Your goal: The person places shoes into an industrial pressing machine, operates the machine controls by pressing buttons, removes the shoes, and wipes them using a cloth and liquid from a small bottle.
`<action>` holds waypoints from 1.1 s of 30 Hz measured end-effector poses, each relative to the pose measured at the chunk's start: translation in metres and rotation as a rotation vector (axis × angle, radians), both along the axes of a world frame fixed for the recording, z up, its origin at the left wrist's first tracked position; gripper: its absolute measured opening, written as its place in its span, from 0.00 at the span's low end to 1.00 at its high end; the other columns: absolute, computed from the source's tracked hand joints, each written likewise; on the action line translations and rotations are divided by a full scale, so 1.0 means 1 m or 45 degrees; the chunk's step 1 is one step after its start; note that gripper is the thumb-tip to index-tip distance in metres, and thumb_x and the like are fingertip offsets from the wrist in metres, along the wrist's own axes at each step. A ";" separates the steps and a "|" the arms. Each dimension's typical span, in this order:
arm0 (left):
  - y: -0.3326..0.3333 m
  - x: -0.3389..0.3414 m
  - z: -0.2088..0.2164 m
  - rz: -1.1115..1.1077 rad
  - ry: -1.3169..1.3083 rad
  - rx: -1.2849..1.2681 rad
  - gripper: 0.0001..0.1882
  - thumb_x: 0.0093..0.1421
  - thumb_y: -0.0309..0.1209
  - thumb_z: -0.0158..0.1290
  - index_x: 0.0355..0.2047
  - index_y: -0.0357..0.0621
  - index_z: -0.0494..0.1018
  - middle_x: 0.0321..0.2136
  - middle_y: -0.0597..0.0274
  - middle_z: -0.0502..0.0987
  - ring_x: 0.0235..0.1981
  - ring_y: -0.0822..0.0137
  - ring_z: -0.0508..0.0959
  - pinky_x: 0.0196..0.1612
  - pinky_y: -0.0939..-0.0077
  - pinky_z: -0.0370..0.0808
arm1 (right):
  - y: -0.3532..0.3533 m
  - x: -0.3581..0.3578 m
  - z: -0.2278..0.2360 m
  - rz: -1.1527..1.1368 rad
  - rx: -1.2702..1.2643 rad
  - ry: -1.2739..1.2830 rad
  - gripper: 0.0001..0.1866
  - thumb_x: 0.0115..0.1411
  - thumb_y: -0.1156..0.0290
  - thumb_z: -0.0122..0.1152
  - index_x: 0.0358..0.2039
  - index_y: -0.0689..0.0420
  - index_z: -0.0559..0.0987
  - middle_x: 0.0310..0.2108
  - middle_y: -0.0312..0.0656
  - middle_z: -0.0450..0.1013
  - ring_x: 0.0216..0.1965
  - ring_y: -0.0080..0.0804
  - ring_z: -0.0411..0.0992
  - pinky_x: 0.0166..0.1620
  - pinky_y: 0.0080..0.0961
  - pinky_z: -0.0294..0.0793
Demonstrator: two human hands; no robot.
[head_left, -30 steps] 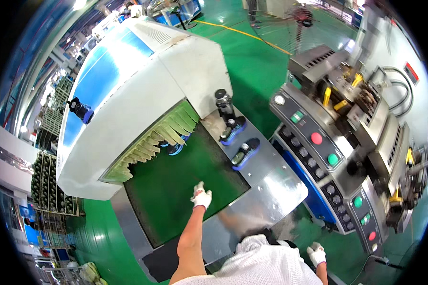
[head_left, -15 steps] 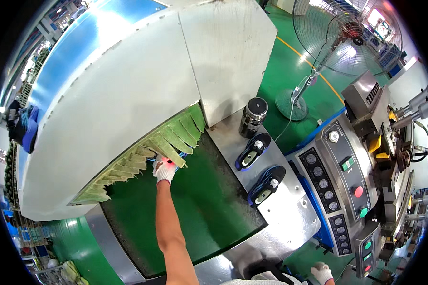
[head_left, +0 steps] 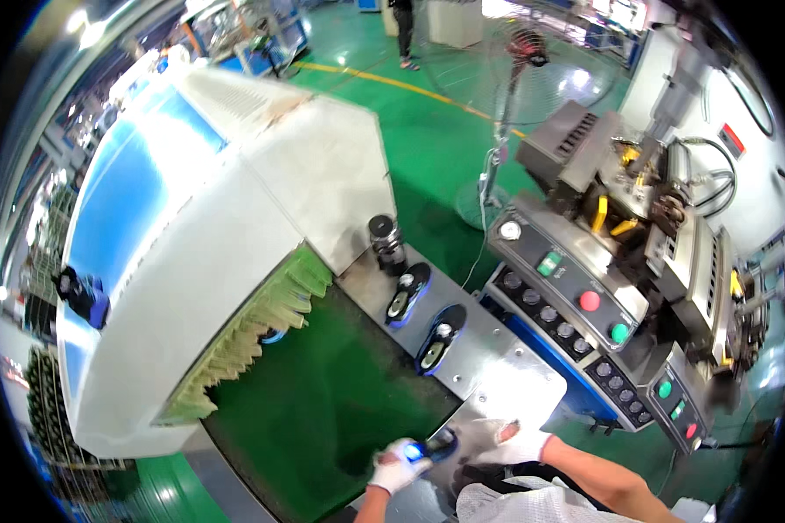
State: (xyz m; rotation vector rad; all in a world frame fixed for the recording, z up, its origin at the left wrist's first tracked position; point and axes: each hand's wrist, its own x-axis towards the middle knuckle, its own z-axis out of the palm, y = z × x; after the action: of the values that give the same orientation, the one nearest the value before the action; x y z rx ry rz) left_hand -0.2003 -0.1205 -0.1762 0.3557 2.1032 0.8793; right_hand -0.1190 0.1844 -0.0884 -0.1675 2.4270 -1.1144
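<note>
My left hand (head_left: 396, 469), in a white glove, is closed on a black and blue shoe (head_left: 443, 444) over the near edge of the green conveyor belt (head_left: 323, 410). Just right of that shoe is my right hand (head_left: 515, 443), also gloved; its fingers stretch toward the shoe, slightly blurred, and appear to hold nothing. Whether they touch it I cannot tell. Beside the belt, a shoe (head_left: 407, 294) and another shoe (head_left: 441, 338), both black and blue, rest on the metal ledge (head_left: 493, 362). Something blue (head_left: 273, 336) peeks from under the green strip curtain (head_left: 251, 336).
A dark metallic flask (head_left: 385, 244) stands at the ledge's far end. The white machine housing (head_left: 235, 218) rises at left, with another dark shoe (head_left: 83, 296) on it. A control panel (head_left: 576, 283) with buttons and gauges is at right; a floor fan (head_left: 503, 131) stands behind.
My left hand has come back from the strip curtain to the belt's near edge and now holds a shoe. My right hand has risen from the lower right toward it. The view has shifted.
</note>
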 end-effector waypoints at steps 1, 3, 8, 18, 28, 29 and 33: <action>0.022 0.010 0.031 -0.342 0.134 -0.090 0.29 0.48 0.50 0.67 0.44 0.43 0.78 0.40 0.50 0.82 0.42 0.48 0.82 0.48 0.59 0.77 | -0.004 0.002 -0.012 0.104 0.038 0.178 0.35 0.56 0.47 0.64 0.57 0.60 0.74 0.55 0.54 0.73 0.55 0.46 0.74 0.56 0.35 0.73; 0.053 0.027 0.059 -0.592 0.135 0.011 0.26 0.51 0.52 0.65 0.41 0.46 0.79 0.40 0.51 0.82 0.42 0.49 0.81 0.47 0.60 0.76 | -0.011 0.001 -0.004 0.293 0.013 0.122 0.39 0.53 0.45 0.66 0.57 0.61 0.73 0.52 0.56 0.74 0.53 0.49 0.75 0.57 0.38 0.73; 0.139 0.004 0.162 -0.807 0.216 0.099 0.28 0.52 0.50 0.66 0.46 0.44 0.79 0.43 0.52 0.82 0.46 0.54 0.82 0.49 0.65 0.77 | 0.034 0.028 0.020 0.121 -0.184 -0.146 0.45 0.53 0.37 0.68 0.61 0.59 0.70 0.39 0.55 0.80 0.41 0.52 0.79 0.45 0.40 0.78; 0.310 -0.002 0.251 -0.514 0.727 0.619 0.26 0.54 0.27 0.66 0.54 0.37 0.74 0.52 0.50 0.77 0.53 0.58 0.79 0.59 0.65 0.73 | 0.191 0.116 0.083 -0.705 -0.589 -0.440 0.37 0.55 0.47 0.72 0.58 0.58 0.76 0.37 0.37 0.78 0.35 0.24 0.74 0.36 0.22 0.72; 0.383 0.006 0.222 0.251 0.396 0.869 0.25 0.64 0.17 0.53 0.61 0.30 0.61 0.56 0.44 0.73 0.59 0.57 0.75 0.64 0.65 0.71 | 0.248 0.208 0.101 -1.027 -2.523 0.235 0.45 0.53 0.59 0.74 0.67 0.65 0.65 0.56 0.64 0.72 0.58 0.64 0.71 0.63 0.52 0.69; 0.384 0.010 0.216 0.252 0.373 0.845 0.26 0.64 0.17 0.53 0.61 0.30 0.61 0.56 0.44 0.73 0.59 0.57 0.75 0.64 0.65 0.71 | 0.250 0.205 0.116 -0.990 -2.595 0.227 0.46 0.52 0.59 0.74 0.67 0.65 0.64 0.56 0.64 0.72 0.59 0.63 0.70 0.63 0.52 0.69; 0.394 0.017 0.209 0.146 0.330 0.798 0.26 0.62 0.18 0.56 0.60 0.30 0.63 0.56 0.44 0.73 0.58 0.56 0.75 0.64 0.65 0.71 | 0.260 0.198 0.140 -1.035 -2.532 0.324 0.46 0.51 0.59 0.75 0.67 0.64 0.65 0.57 0.63 0.71 0.59 0.59 0.71 0.63 0.49 0.71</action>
State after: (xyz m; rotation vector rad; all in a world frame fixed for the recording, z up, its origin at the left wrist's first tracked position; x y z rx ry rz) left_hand -0.1833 0.2735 0.0328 0.7070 2.0462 1.6353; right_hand 0.0792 0.4449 0.0511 0.1228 0.4585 -3.4446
